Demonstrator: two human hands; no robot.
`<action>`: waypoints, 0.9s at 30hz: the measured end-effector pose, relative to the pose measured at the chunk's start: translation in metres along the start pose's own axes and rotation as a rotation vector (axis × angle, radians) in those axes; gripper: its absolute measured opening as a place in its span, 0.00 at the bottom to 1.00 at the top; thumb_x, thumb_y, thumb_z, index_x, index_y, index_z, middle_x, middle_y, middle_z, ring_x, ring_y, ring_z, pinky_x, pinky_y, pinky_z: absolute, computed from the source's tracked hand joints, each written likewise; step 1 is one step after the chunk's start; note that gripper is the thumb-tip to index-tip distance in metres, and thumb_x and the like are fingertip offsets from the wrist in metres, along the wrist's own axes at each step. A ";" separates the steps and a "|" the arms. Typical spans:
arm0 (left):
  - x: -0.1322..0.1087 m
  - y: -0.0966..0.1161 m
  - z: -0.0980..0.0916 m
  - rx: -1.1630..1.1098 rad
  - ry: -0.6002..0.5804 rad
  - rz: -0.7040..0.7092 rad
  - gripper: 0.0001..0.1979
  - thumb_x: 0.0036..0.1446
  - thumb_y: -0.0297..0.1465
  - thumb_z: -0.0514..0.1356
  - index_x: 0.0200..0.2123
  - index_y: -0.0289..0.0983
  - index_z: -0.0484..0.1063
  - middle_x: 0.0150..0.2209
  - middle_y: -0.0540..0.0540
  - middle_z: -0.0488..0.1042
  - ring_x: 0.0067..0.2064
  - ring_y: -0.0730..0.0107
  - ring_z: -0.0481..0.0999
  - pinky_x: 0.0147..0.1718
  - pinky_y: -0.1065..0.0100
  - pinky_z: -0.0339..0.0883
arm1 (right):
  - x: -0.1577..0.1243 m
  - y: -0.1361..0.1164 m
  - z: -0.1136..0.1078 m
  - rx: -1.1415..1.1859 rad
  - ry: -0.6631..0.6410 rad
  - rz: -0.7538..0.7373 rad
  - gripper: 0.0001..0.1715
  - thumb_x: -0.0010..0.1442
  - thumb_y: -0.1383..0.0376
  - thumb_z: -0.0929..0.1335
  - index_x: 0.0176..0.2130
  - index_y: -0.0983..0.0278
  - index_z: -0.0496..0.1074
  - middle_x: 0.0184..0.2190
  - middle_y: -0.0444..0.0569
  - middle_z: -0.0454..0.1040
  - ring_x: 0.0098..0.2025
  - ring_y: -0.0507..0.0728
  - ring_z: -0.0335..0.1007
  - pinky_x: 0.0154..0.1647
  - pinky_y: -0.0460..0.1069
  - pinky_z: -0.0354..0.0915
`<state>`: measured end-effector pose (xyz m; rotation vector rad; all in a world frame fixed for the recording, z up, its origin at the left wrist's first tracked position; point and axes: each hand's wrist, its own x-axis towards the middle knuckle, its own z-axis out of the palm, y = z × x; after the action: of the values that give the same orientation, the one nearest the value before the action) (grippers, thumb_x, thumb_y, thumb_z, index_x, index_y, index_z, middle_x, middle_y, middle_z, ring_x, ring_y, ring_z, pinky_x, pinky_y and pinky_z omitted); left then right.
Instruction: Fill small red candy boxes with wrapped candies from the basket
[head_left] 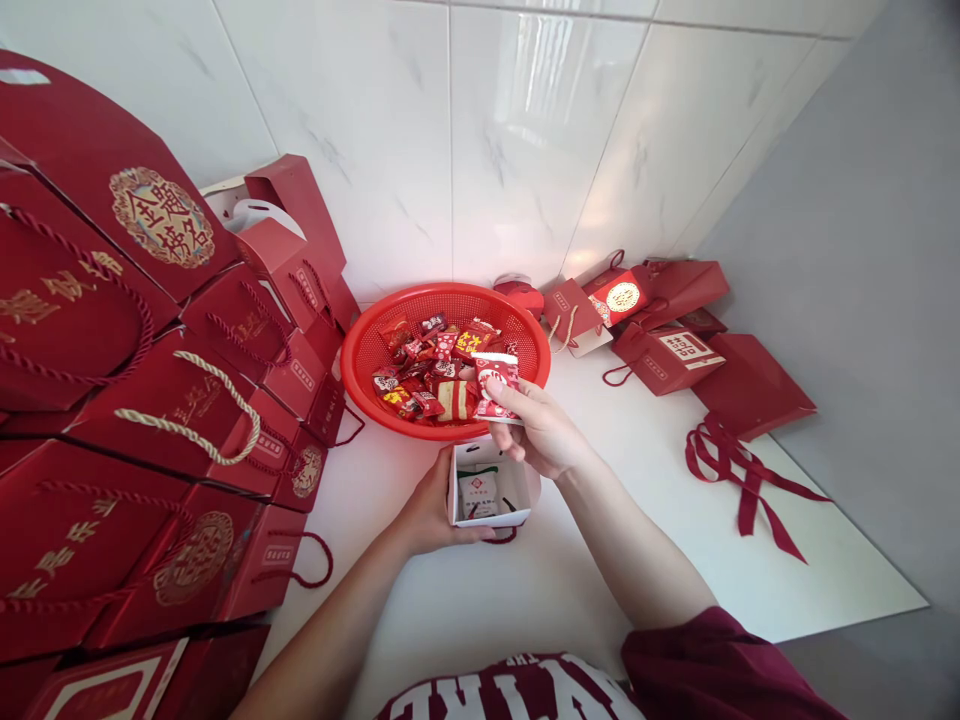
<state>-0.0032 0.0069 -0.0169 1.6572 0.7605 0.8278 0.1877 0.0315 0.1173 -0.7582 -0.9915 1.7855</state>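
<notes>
My left hand is wrapped round the side of a small gift box, whose open top shows a white inside. Down in the box lies a white printed packet, and a dark red cord shows under its near edge. Above the box, my right hand pinches a red and white snack packet between thumb and fingers. That packet overlaps the near right rim of a red plastic basket. Several wrapped sweets in red, yellow and brown fill the basket's middle.
Red gift boxes with rope handles are stacked high on the left. More red boxes lie along the back right. A dark red ribbon sits loose on the white table, against a tiled wall.
</notes>
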 end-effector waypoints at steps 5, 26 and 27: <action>0.000 -0.001 0.000 -0.001 -0.007 -0.010 0.50 0.37 0.35 0.78 0.61 0.43 0.56 0.59 0.37 0.68 0.59 0.39 0.70 0.54 0.40 0.68 | 0.006 0.000 -0.001 0.109 -0.126 0.059 0.28 0.72 0.46 0.55 0.60 0.59 0.62 0.45 0.55 0.78 0.32 0.56 0.79 0.16 0.42 0.68; 0.002 0.004 0.001 -0.014 -0.011 -0.007 0.52 0.37 0.35 0.78 0.64 0.43 0.55 0.63 0.36 0.64 0.63 0.39 0.66 0.58 0.40 0.65 | 0.005 0.002 -0.006 -0.012 -0.040 -0.071 0.31 0.54 0.66 0.75 0.56 0.56 0.70 0.51 0.46 0.72 0.40 0.52 0.73 0.40 0.48 0.73; 0.002 0.004 0.001 -0.013 -0.020 -0.010 0.51 0.38 0.35 0.77 0.63 0.43 0.56 0.63 0.36 0.64 0.64 0.39 0.65 0.59 0.40 0.64 | 0.005 0.003 -0.008 -0.103 -0.059 -0.106 0.30 0.54 0.66 0.76 0.55 0.57 0.70 0.49 0.46 0.72 0.39 0.52 0.73 0.41 0.49 0.72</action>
<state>-0.0009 0.0070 -0.0128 1.6472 0.7474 0.8065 0.1913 0.0380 0.1107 -0.7063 -1.1487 1.6841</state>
